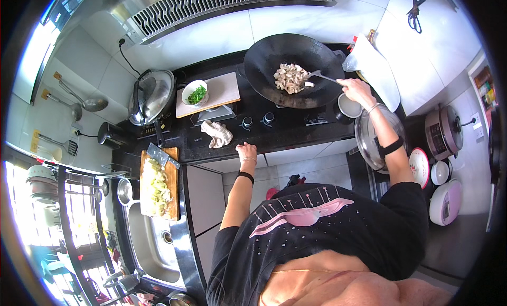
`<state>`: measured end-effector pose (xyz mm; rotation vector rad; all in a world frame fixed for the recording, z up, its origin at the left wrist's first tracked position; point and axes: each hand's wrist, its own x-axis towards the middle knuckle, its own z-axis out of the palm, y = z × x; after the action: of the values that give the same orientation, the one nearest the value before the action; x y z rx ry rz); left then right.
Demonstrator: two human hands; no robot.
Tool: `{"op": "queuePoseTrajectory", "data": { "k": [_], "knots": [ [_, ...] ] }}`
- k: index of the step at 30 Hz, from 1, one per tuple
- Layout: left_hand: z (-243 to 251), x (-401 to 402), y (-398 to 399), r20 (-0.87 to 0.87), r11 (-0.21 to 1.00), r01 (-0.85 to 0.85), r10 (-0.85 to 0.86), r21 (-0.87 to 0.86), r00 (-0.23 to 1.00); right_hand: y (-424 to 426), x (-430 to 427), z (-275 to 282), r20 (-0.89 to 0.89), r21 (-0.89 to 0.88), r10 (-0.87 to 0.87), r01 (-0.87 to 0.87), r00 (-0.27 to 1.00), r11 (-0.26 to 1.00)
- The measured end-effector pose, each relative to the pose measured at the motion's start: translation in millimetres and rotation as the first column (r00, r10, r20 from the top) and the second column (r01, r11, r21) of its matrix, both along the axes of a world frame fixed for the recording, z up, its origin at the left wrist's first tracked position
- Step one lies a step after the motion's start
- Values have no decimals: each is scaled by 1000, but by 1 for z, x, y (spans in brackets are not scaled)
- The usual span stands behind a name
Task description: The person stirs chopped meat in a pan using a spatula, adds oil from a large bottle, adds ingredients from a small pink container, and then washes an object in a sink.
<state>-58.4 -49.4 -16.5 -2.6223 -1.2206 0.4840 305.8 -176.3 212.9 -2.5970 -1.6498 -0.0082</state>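
Observation:
My right hand (357,92) grips the handle of a metal spatula (326,77), whose blade lies in a large black wok (261,74). A heap of pale, diced meat-like pieces (291,78) sits in the wok's middle, touching the blade. My left hand (247,150) rests at the front edge of the black countertop (206,153), its fingers curled over the edge; I see nothing in it. A crumpled cloth (216,134) lies just left of that hand. Two stove knobs (268,117) are set between the hand and the wok.
A bowl of chopped greens (195,94) stands on a board (226,88) over the left burner. Chopped pale-green vegetables (156,187) and a cleaver (157,153) lie on a wooden cutting board (174,209) beside the sink (152,246). Under my right forearm are a glass lid (366,135) and small bowl (349,106).

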Motion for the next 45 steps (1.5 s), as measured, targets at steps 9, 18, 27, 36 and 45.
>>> {"op": "queuePoseTrajectory", "data": {
  "k": [9, 18, 27, 36, 45],
  "knots": [
    [-15, -7, 3, 46, 990, 38, -45, 139, 998, 10, -17, -32, -64, 73, 73, -68, 995, 995],
    [-10, -3, 2, 26, 995, 26, -29, 93, 999, 39, -17, -45, -112, 88, -17, 27, 994, 996],
    [-10, -6, 2, 40, 998, -10, 7, 62, 999, -1, -38, -27, -128, 182, 43, -19, 991, 983],
    [-7, -2, 3, 68, 999, -22, 20, 34, 998, 6, -42, -88, -113, 250, 36, -7, 993, 968],
    [-4, -3, 3, 35, 1000, 22, -23, 19, 999, -19, -71, -105, -152, 303, -44, 88, 987, 949]
  ]
}}
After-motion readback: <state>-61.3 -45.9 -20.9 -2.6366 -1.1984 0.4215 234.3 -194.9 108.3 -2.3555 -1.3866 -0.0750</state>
